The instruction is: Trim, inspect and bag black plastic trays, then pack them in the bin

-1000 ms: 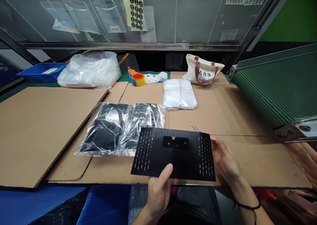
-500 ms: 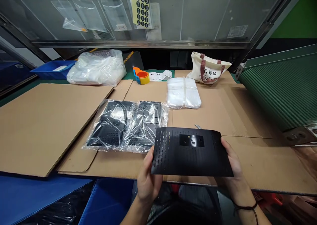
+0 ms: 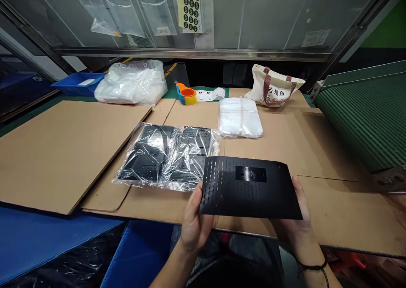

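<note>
We see a black plate [image 3: 250,188] held flat, in front of the chest, over the near edge of the cardboard sheet [image 3: 304,152] that covers the table. Rows of small slots run down its left part, and a darker rectangle with small holes sits near its far edge. The slots on the right part are too faint to make out.

The left hand [image 3: 193,224] grips the plate's left edge and the right hand [image 3: 301,216] its right edge. On each hand we see only the thumb side. The other fingers are closed under the plate and hidden by it. The right wrist, with a dark band, is cut off by the bottom of the frame.

The plate's far left corner covers part of a clear bag of black parts [image 3: 165,157]. The glare on the plastic keeps us from counting the parts.

Farther back lie a banded stack of clear bags [image 3: 240,118], a cloth tote [image 3: 274,89] and an orange tape holder [image 3: 187,95]. A green belt [image 3: 364,114] runs off the right side.
</note>
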Demonstrator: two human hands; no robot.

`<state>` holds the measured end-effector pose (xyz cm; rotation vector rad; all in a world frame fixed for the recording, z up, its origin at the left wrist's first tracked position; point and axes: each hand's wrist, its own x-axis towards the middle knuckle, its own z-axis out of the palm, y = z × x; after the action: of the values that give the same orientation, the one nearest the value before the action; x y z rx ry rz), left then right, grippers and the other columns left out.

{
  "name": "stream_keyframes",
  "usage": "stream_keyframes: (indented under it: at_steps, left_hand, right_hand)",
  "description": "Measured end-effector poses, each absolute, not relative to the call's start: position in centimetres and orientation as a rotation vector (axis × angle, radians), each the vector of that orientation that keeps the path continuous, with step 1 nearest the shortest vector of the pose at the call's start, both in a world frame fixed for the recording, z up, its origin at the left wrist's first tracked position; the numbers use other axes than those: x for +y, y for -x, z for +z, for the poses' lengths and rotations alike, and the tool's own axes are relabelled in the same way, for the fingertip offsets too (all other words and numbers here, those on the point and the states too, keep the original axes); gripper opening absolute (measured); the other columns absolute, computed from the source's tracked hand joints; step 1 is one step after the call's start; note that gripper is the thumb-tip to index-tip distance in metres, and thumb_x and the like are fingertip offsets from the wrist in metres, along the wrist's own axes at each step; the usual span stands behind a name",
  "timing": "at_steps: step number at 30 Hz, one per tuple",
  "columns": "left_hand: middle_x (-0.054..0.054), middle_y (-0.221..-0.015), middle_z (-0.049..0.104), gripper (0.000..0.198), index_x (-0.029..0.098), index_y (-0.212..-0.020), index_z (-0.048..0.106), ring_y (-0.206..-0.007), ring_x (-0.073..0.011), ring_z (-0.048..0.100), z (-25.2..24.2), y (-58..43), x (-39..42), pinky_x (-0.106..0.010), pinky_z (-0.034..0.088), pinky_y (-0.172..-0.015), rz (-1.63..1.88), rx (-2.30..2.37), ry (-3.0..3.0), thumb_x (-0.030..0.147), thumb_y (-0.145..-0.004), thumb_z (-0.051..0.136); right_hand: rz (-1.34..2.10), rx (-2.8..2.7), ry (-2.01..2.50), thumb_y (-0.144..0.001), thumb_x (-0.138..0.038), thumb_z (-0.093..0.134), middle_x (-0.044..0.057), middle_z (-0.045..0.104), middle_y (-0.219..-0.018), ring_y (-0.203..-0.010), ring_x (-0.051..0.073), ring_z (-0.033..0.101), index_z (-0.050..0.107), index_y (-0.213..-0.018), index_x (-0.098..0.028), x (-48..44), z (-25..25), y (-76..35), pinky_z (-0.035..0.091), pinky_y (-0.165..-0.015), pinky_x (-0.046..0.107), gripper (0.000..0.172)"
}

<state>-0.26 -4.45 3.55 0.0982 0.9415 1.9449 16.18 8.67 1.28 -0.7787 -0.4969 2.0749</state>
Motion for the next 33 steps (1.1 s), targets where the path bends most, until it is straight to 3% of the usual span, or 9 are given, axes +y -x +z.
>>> stream_keyframes:
  at_steps: [4, 12, 17, 20, 22, 28, 33]
  left_hand:
    - [-0.003, -0.106, 0.073, 0.039, 0.022, -0.094, 0.075, -0.121, -0.0283, 0.056, 3.3, 0.2, -4.3, -0.043, 0.036, -0.111, 1.924, 0.910, -0.015, 0.051, -0.068, 0.076]
    - [-0.004, -0.097, 0.075, 0.044, 0.019, -0.090, 0.076, -0.111, -0.0280, 0.062, 3.1, 0.4, -3.8, -0.038, 0.046, -0.102, 1.834, 0.873, -0.008, 0.056, -0.065, 0.078]
    - [-0.001, -0.074, 0.073, 0.042, 0.017, -0.080, 0.075, -0.082, -0.0217, 0.069, 3.1, 0.4, -3.7, -0.029, 0.055, -0.075, 1.819, 0.903, -0.025, 0.055, -0.061, 0.080]
    - [-0.002, -0.068, 0.070, 0.039, 0.016, -0.073, 0.074, -0.062, -0.0156, 0.064, 3.0, 0.6, -3.7, -0.023, 0.051, -0.054, 1.816, 0.936, -0.050, 0.053, -0.063, 0.080]
    - [-0.002, -0.071, 0.071, 0.039, 0.016, -0.076, 0.074, -0.058, -0.0131, 0.061, 3.0, 0.8, -3.8, -0.022, 0.048, -0.050, 1.818, 0.976, -0.060, 0.053, -0.064, 0.079]
    - [-0.003, -0.093, 0.071, 0.032, 0.019, -0.090, 0.073, -0.089, -0.0189, 0.065, 2.6, 1.8, -4.3, -0.027, 0.054, -0.079, 1.875, 1.137, -0.162, 0.046, -0.072, 0.074]
    - [-0.004, -0.094, 0.072, 0.038, 0.018, -0.096, 0.072, -0.096, -0.0238, 0.066, 3.6, 2.3, -5.0, -0.032, 0.054, -0.085, 1.854, 1.267, -0.167, 0.044, -0.069, 0.077]
  right_hand:
    - [2.070, -0.519, 0.796, -0.071, -0.052, 0.074, -0.004, 0.077, -0.092, -0.080, 0.018, 0.073, 0.077, -0.088, -0.030, 8.6, 0.8, -16.2, 0.050, -0.099, 0.033, 0.028]
    - [2.056, -0.594, 0.782, -0.077, -0.057, 0.066, -0.005, 0.077, -0.094, -0.097, 0.019, 0.071, 0.075, -0.093, -0.034, 9.1, 0.5, -16.6, 0.042, -0.108, 0.037, 0.029]
    - [2.055, -0.586, 0.779, -0.077, -0.059, 0.065, -0.004, 0.077, -0.092, -0.103, 0.019, 0.069, 0.075, -0.092, -0.035, 9.2, 0.6, -16.7, 0.040, -0.109, 0.038, 0.030]
    - [2.082, -0.559, 0.764, -0.074, -0.058, 0.069, -0.005, 0.077, -0.092, -0.099, 0.019, 0.070, 0.075, -0.093, -0.034, 9.0, 0.8, -16.7, 0.041, -0.108, 0.037, 0.031]
    - [2.108, -0.525, 0.758, -0.072, -0.055, 0.072, -0.005, 0.077, -0.091, -0.094, 0.018, 0.071, 0.075, -0.092, -0.034, 8.8, 1.1, -16.6, 0.043, -0.107, 0.036, 0.029]
    - [2.181, -0.479, 0.743, -0.066, -0.050, 0.079, -0.003, 0.078, -0.085, -0.082, 0.018, 0.073, 0.076, -0.086, -0.027, 8.7, 1.5, -16.4, 0.048, -0.102, 0.037, 0.031]
    - [2.181, -0.430, 0.793, -0.063, -0.048, 0.082, 0.000, 0.077, -0.083, -0.081, 0.021, 0.073, 0.076, -0.086, -0.024, 8.7, 1.7, -16.4, 0.053, -0.094, 0.040, 0.034]
